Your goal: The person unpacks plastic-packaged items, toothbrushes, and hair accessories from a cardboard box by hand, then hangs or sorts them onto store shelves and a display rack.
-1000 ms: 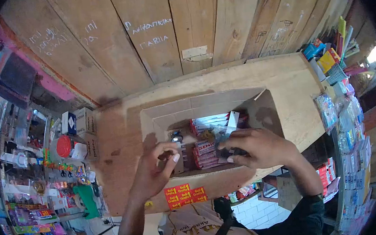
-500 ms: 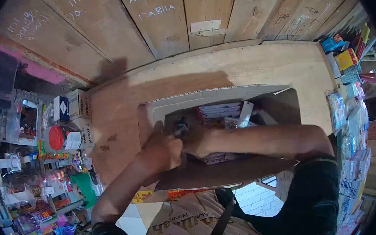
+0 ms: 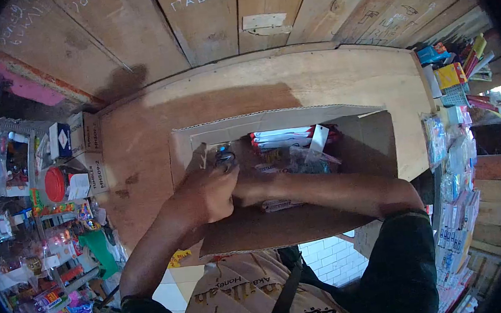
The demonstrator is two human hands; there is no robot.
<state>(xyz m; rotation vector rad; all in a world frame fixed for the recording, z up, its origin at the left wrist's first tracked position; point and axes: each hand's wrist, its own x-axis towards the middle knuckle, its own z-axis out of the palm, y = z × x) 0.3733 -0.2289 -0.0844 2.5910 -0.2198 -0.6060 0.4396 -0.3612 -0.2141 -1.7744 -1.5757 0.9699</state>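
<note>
An open cardboard box (image 3: 294,229) stands in front of me, and both hands are inside its left part. My left hand (image 3: 209,192) is closed, its fingers curled. Right at its fingers is a small dark, shiny thing (image 3: 225,158) with a bit of blue; I cannot make out its kind. My right hand (image 3: 250,187) reaches across from the right against the left hand, its fingers hidden behind it. Beyond my right forearm lie red-and-white packs (image 3: 282,138), a white strip-like piece (image 3: 319,139) and clear plastic wrapping (image 3: 305,158).
The box rests on a wooden surface (image 3: 135,149) against a plank wall (image 3: 208,28). Tumbler cartons (image 3: 96,171), a red-lidded jar (image 3: 55,184) and hanging packets (image 3: 47,297) crowd the left. At the right are packaged goods (image 3: 456,197) and a blue-green basket (image 3: 454,96).
The view has shifted slightly, so the scene sits a little further left and higher. Both hands stay together in the box's left part; the dark thing shows more clearly above the left hand.
</note>
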